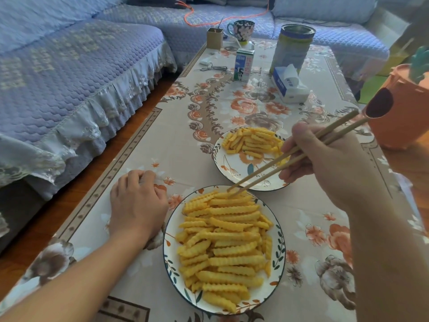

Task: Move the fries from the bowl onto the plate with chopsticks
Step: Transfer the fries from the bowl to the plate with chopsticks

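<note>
A pair of wooden chopsticks [278,167] slants from upper right down to lower left, its long axis diagonal, its tips resting among the crinkle-cut fries [229,242] at the far edge of the near bowl [167,249]. The right hand [325,163] grips the sticks midway, fingers curled round them, with the blunt ends poking out beyond the knuckles. The fries in the bowl are yellow, ridged and mostly laid crosswise in a heap. Just beyond the bowl, almost touching it, sits a white floral plate [232,168] carrying a smaller pile of fries [250,141] on its far half; the chopsticks pass over its near right part. To the left of the bowl the left hand [137,203] rests knuckles up on the table, fingers loosely curled and holding nothing.

Both dishes stand on a low table under a beige tablecloth [162,145] printed with orange and brown flowers. Farther from the bowl stand a milk carton [243,65], a tissue pack [289,86], a tall tin [292,46], a flowered mug [242,30] and a small brown box [214,37]. Right of the plate is an orange plastic tub [404,108]. A quilted lavender sofa [69,77] with a lace frill wraps the far left.
</note>
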A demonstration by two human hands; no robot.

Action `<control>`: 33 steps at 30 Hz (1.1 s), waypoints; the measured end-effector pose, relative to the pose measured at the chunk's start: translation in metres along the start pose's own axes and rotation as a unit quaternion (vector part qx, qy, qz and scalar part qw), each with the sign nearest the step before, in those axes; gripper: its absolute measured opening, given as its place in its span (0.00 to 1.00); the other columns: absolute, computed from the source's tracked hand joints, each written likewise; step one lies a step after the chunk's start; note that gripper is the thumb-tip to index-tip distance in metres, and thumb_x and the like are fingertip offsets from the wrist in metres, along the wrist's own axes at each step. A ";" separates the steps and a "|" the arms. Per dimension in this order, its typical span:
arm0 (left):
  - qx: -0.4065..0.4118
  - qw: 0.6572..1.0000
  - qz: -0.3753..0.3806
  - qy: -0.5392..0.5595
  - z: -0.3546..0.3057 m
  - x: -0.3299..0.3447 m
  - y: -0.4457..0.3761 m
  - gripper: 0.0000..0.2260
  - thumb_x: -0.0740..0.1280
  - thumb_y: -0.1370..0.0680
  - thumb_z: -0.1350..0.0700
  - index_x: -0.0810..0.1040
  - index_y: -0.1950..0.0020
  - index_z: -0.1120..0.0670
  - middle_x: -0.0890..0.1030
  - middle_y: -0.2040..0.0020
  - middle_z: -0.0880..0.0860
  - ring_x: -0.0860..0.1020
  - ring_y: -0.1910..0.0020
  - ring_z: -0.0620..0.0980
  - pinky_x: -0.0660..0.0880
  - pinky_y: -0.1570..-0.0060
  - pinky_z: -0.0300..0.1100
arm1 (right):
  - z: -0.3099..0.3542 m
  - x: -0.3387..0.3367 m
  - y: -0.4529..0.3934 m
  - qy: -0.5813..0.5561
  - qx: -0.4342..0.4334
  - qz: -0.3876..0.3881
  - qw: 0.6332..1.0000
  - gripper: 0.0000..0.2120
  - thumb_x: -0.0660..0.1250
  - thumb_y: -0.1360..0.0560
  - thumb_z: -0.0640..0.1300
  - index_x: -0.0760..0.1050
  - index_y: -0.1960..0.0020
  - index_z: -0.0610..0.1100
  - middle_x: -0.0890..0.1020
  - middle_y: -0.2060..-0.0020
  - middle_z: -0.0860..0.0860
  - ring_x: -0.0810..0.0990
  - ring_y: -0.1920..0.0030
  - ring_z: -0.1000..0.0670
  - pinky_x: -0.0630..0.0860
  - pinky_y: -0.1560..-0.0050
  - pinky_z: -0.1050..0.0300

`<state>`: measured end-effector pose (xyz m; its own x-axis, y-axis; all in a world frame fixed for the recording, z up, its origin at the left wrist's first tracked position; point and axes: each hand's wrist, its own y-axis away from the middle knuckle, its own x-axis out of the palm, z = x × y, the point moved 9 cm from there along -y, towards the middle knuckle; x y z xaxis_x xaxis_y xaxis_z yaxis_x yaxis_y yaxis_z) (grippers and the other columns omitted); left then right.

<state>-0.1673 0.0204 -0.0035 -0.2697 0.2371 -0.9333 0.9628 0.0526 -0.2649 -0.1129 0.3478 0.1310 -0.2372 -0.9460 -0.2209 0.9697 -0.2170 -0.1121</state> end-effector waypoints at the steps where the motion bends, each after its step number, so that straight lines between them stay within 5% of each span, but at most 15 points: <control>1: 0.000 1.000 -0.001 0.001 0.000 0.000 0.000 0.12 0.64 0.24 0.57 0.78 0.41 0.56 0.77 0.42 0.58 0.73 0.42 0.60 0.71 0.40 0.59 | 0.000 0.000 0.000 -0.001 0.001 0.000 1.000 0.20 0.62 0.17 0.49 0.80 0.60 0.38 0.82 0.73 0.42 0.84 0.72 0.39 0.84 0.68 0.47; 9: 0.000 1.000 -0.009 0.001 0.000 -0.001 0.001 0.11 0.64 0.24 0.58 0.78 0.43 0.56 0.77 0.44 0.58 0.73 0.44 0.60 0.71 0.41 0.59 | -0.017 -0.039 -0.009 0.005 -0.024 -0.158 0.987 0.18 0.62 0.15 0.50 0.81 0.57 0.41 0.84 0.69 0.42 0.85 0.70 0.42 0.84 0.67 0.50; 16: -0.001 1.000 -0.004 0.002 -0.002 -0.003 0.002 0.17 0.56 0.26 0.52 0.78 0.43 0.56 0.77 0.44 0.58 0.73 0.44 0.61 0.72 0.42 0.58 | -0.041 -0.027 -0.017 0.057 -0.023 -0.171 0.983 0.15 0.63 0.16 0.51 0.81 0.57 0.49 0.85 0.68 0.46 0.87 0.67 0.45 0.85 0.57 0.41; 22: 0.000 1.000 0.001 0.005 -0.002 -0.004 0.001 0.18 0.56 0.26 0.52 0.78 0.42 0.56 0.77 0.44 0.58 0.73 0.44 0.61 0.72 0.42 0.58 | -0.042 -0.029 -0.015 0.075 -0.022 -0.191 0.978 0.16 0.62 0.16 0.50 0.80 0.57 0.45 0.85 0.66 0.44 0.86 0.69 0.47 0.85 0.60 0.46; 26: 0.002 1.000 0.005 0.000 -0.003 -0.004 0.001 0.16 0.57 0.25 0.53 0.78 0.42 0.56 0.77 0.44 0.58 0.73 0.44 0.60 0.72 0.42 0.58 | -0.036 -0.031 -0.014 0.025 0.003 -0.167 0.986 0.19 0.62 0.15 0.50 0.80 0.56 0.36 0.84 0.69 0.40 0.86 0.70 0.43 0.85 0.64 0.46; 33: -0.002 1.000 0.011 -0.002 -0.001 0.000 0.000 0.12 0.64 0.24 0.57 0.78 0.42 0.56 0.77 0.43 0.58 0.73 0.43 0.60 0.71 0.41 0.58 | 0.008 -0.012 0.001 -0.064 -0.009 -0.032 0.997 0.21 0.59 0.15 0.47 0.78 0.61 0.36 0.81 0.74 0.41 0.82 0.74 0.38 0.82 0.72 0.49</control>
<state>-0.1670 0.0213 -0.0037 -0.2483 0.2335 -0.9401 0.9686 0.0514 -0.2431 -0.1089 0.3564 0.1414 -0.2878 -0.9537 -0.0877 0.9514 -0.2743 -0.1400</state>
